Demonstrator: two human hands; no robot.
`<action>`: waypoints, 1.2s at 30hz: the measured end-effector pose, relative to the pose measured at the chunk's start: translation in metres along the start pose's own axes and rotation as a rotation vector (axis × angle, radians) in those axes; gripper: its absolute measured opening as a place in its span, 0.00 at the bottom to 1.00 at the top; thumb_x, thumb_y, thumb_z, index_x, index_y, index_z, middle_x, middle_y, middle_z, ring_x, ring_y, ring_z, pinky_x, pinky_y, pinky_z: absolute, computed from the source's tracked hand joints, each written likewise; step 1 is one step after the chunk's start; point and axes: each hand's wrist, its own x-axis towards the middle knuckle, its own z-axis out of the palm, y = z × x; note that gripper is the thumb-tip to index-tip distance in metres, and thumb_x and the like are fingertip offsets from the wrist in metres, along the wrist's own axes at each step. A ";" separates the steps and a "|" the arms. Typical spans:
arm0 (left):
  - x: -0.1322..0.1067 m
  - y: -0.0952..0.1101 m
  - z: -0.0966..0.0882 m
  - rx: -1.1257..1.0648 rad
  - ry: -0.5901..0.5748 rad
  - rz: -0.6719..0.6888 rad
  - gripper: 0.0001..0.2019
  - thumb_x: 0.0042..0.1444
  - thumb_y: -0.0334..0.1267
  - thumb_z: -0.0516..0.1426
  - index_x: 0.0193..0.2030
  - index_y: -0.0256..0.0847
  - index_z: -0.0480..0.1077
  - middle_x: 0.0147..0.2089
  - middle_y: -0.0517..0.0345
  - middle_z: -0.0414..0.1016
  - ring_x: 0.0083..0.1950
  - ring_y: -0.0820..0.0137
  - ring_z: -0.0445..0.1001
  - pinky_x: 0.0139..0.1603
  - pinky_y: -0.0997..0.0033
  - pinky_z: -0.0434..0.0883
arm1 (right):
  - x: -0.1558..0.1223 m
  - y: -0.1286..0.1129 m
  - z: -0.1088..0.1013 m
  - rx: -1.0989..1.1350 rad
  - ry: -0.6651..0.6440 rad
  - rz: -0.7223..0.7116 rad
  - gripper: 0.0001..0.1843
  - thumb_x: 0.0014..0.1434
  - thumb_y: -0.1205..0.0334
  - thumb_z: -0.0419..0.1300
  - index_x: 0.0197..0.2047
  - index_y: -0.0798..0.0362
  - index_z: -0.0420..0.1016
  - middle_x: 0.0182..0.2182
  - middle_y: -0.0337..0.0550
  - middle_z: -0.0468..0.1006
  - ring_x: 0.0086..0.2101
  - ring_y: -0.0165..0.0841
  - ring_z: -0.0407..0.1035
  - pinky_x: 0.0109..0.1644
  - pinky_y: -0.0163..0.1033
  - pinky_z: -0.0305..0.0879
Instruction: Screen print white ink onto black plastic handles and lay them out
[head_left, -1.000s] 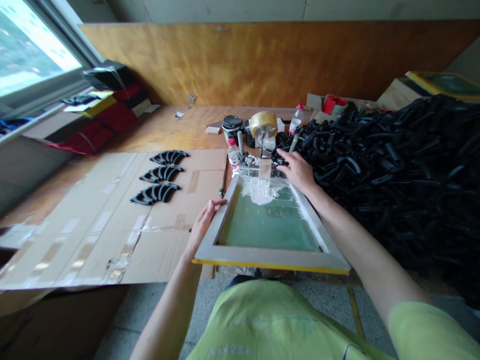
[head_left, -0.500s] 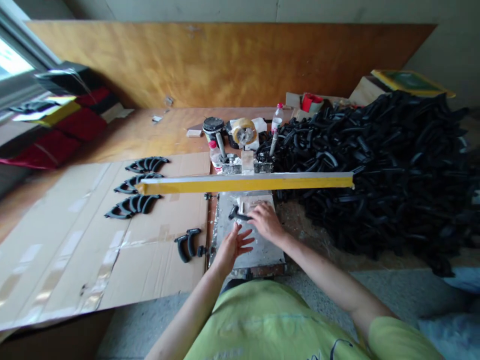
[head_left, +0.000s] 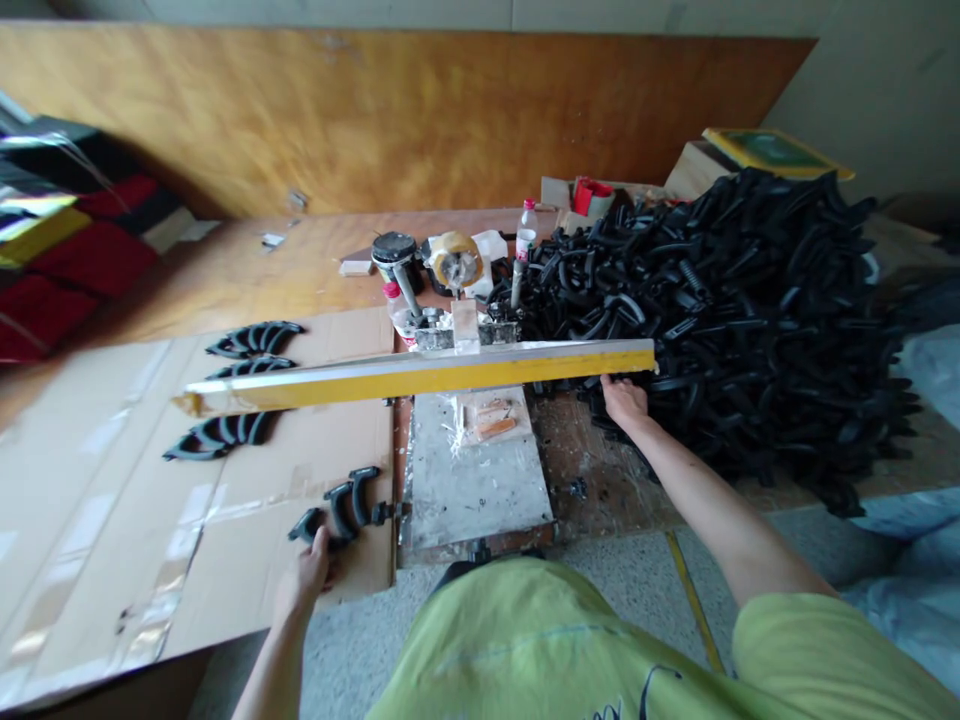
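My left hand (head_left: 306,568) is closed on a black curved handle (head_left: 307,524), low over the cardboard sheet (head_left: 300,435). Just right of it, two more such handles (head_left: 365,490) lie side by side on the cardboard. My right hand (head_left: 626,402) reaches to the near left edge of a big heap of black curved parts (head_left: 720,300). Its fingertips are under the right end of the yellow bar (head_left: 420,378), so I cannot make out whether they grip anything. Between the hands, the grey metal plate (head_left: 480,490) of a small press carries a taped patch with an orange-brown strip (head_left: 496,428).
The long bar crosses above the plate and cardboard. Fanned rows of black handles (head_left: 229,432) lie at the cardboard's left. Behind the bar stand a black tub (head_left: 394,250), a tape roll (head_left: 457,262) and bottles with red caps (head_left: 527,228). Red and black boxes (head_left: 90,250) sit far left.
My left hand has moved left from the plate to the cardboard, where a third handle now is. My right hand has left the plate for the heap on the right. The view has shifted slightly.
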 end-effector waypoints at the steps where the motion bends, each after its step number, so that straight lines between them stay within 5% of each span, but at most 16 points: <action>1: -0.001 0.003 0.000 0.037 -0.021 -0.013 0.16 0.53 0.53 0.51 0.25 0.43 0.66 0.12 0.57 0.64 0.17 0.58 0.70 0.19 0.61 0.68 | -0.002 -0.002 -0.002 0.011 0.020 -0.028 0.24 0.58 0.75 0.50 0.56 0.54 0.70 0.41 0.59 0.79 0.46 0.46 0.70 0.43 0.46 0.66; 3: -0.004 0.014 -0.004 0.107 -0.052 -0.060 0.18 0.53 0.55 0.51 0.26 0.43 0.67 0.12 0.58 0.64 0.17 0.59 0.70 0.20 0.63 0.67 | -0.006 -0.012 -0.010 0.088 0.108 -0.070 0.20 0.58 0.72 0.53 0.53 0.52 0.72 0.43 0.57 0.78 0.46 0.46 0.71 0.45 0.46 0.66; 6: -0.006 0.046 -0.009 0.087 -0.051 0.042 0.19 0.53 0.57 0.52 0.28 0.42 0.67 0.13 0.60 0.63 0.15 0.65 0.66 0.21 0.67 0.65 | -0.009 -0.048 -0.023 0.385 0.176 -0.094 0.13 0.59 0.59 0.58 0.48 0.51 0.74 0.41 0.52 0.79 0.41 0.42 0.74 0.43 0.43 0.68; 10: -0.015 0.120 0.002 -0.189 -0.015 0.328 0.26 0.54 0.63 0.50 0.31 0.39 0.69 0.18 0.59 0.68 0.18 0.70 0.67 0.21 0.73 0.64 | -0.016 -0.124 -0.025 0.811 -0.034 -0.092 0.20 0.58 0.44 0.59 0.44 0.52 0.73 0.29 0.41 0.79 0.30 0.36 0.74 0.33 0.37 0.67; 14: -0.047 0.205 0.018 -0.428 -0.042 0.605 0.27 0.54 0.64 0.52 0.38 0.38 0.71 0.20 0.61 0.69 0.18 0.75 0.64 0.21 0.77 0.63 | -0.024 -0.175 -0.019 0.737 -0.138 -0.110 0.20 0.54 0.40 0.60 0.32 0.51 0.73 0.30 0.43 0.78 0.33 0.37 0.73 0.33 0.37 0.63; 19: -0.093 0.271 0.020 -0.809 -0.020 0.746 0.23 0.57 0.59 0.52 0.39 0.39 0.71 0.20 0.64 0.66 0.19 0.77 0.63 0.22 0.77 0.64 | -0.020 -0.178 -0.023 0.661 -0.257 -0.217 0.21 0.53 0.39 0.60 0.32 0.50 0.70 0.28 0.37 0.76 0.30 0.34 0.70 0.30 0.34 0.58; 22: -0.100 0.279 0.022 -0.922 -0.005 0.754 0.23 0.58 0.58 0.51 0.41 0.38 0.72 0.18 0.66 0.61 0.19 0.77 0.62 0.22 0.77 0.62 | -0.022 -0.174 -0.028 0.572 -0.242 -0.212 0.26 0.55 0.34 0.56 0.39 0.51 0.71 0.32 0.42 0.77 0.33 0.37 0.72 0.33 0.36 0.61; 24: -0.098 0.277 0.025 -0.923 -0.007 0.722 0.24 0.58 0.59 0.52 0.40 0.37 0.72 0.18 0.65 0.63 0.20 0.76 0.64 0.22 0.77 0.63 | -0.029 -0.175 -0.030 0.464 -0.107 -0.214 0.31 0.56 0.33 0.55 0.48 0.52 0.70 0.38 0.49 0.78 0.39 0.42 0.72 0.37 0.40 0.64; 28: -0.093 0.273 0.030 -0.941 -0.048 0.684 0.25 0.57 0.60 0.52 0.41 0.37 0.73 0.22 0.61 0.69 0.22 0.75 0.68 0.22 0.77 0.64 | -0.046 -0.188 -0.023 0.351 0.199 -0.532 0.33 0.60 0.44 0.58 0.63 0.50 0.63 0.62 0.55 0.66 0.61 0.48 0.58 0.58 0.51 0.58; 32: -0.093 0.271 0.032 -0.928 -0.060 0.681 0.25 0.57 0.59 0.52 0.42 0.36 0.73 0.22 0.62 0.69 0.21 0.76 0.66 0.22 0.78 0.65 | -0.054 -0.208 -0.009 0.368 0.106 -0.742 0.32 0.62 0.48 0.56 0.66 0.48 0.60 0.66 0.48 0.60 0.66 0.46 0.49 0.66 0.58 0.44; 36: -0.094 0.255 0.030 -0.897 -0.086 0.728 0.26 0.56 0.60 0.54 0.46 0.38 0.74 0.30 0.58 0.76 0.27 0.73 0.71 0.28 0.75 0.69 | -0.044 -0.194 -0.007 0.554 0.088 -0.654 0.26 0.58 0.49 0.62 0.59 0.45 0.71 0.56 0.44 0.74 0.58 0.43 0.63 0.63 0.51 0.56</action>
